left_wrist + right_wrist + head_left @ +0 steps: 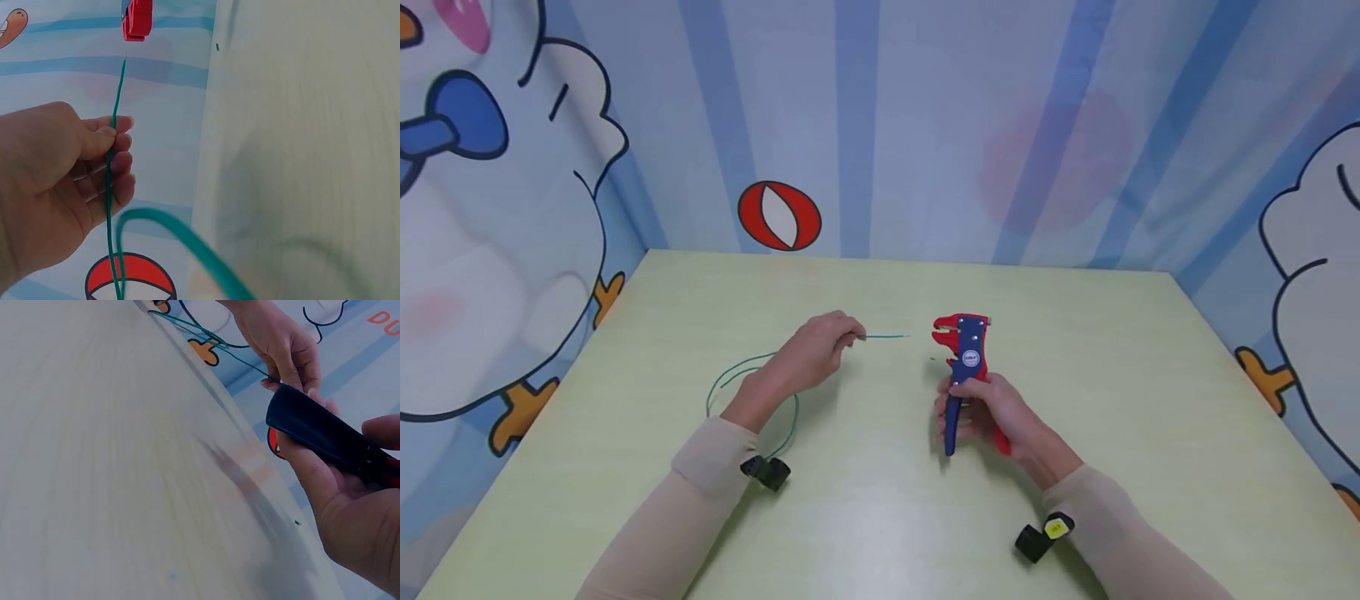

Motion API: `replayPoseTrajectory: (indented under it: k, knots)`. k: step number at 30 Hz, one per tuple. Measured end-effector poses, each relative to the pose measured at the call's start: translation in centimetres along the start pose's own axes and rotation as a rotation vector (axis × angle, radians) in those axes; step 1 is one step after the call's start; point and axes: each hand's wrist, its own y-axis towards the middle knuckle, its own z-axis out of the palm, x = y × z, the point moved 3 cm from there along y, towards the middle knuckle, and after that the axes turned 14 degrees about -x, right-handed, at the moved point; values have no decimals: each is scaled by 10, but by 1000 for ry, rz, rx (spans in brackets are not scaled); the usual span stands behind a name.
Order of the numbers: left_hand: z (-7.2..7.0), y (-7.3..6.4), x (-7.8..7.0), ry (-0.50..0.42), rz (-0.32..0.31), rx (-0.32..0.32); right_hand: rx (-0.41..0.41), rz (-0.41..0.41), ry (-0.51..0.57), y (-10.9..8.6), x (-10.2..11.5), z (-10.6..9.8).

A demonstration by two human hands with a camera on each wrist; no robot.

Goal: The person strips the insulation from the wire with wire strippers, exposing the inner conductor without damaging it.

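Between thumb and fingers my left hand (812, 354) pinches a thin green wire (119, 94) near one end. That end points right, toward the tool, and a fine bare tip shows on it. The rest of the wire loops back around the left forearm. My right hand (992, 408) grips a wire stripper (972, 342) by its blue and red handles, holding it upright over the table. The stripper's red jaws stand apart and face the wire tip, with a gap between the two. In the right wrist view a dark handle (319, 428) hides part of the fingers.
On the pale table (865, 508) lies a tiny green scrap (297, 522), close to the stripper. A patterned blue curtain (910, 125) rises behind the table's back edge and along both sides. Each wrist carries a small black camera (772, 473).
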Motion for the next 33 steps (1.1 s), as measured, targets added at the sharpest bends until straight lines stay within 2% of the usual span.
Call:
replayPoseTrajectory:
  k: [8,15,19,25,31,33]
  knots:
    - [9,0,7,40,-56,19,-23,55,-144,3,2,-17]
    - [13,-6,13,97,-96,13,-147,96,-300,7,6,-33]
    - [14,-7,15,122,-88,21,-216,87,-392,9,8,-37]
    - [19,-8,18,134,-57,67,-335,53,-522,9,14,-38]
    - [23,-8,20,106,-57,93,-296,37,-600,8,19,-38]
    - [24,-7,20,100,-58,100,-292,8,-679,8,19,-40]
